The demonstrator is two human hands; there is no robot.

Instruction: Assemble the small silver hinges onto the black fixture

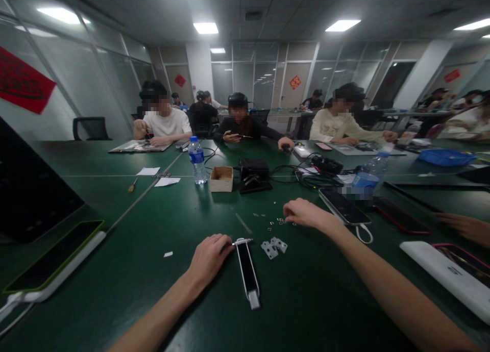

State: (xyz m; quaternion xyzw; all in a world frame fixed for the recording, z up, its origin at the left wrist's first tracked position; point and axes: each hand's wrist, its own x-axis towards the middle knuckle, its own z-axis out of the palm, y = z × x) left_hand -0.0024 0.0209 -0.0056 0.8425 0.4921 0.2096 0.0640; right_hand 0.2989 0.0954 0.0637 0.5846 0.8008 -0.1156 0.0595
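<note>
My left hand (212, 255) rests on the green table with its fingers closed at one end of a thin metal rod (242, 241). The rod lies across the top of a long white-framed piece with a dark middle (248, 270), and a pale block sits at that piece's near end. My right hand (302, 212) reaches down to the table with fingertips pinched together; whatever they grip is hidden. Small metal nuts or rings (281, 221) lie scattered just beside those fingers. Between my hands are several grey metal plates with holes (274, 247).
A water bottle (197, 160), a small open cardboard box (221, 179) and a black device (254, 174) with cables stand ahead. Phones (344, 205) and a white power bank (447, 275) lie right. Another person's hand (465, 228) is at the right edge. Several people sit opposite.
</note>
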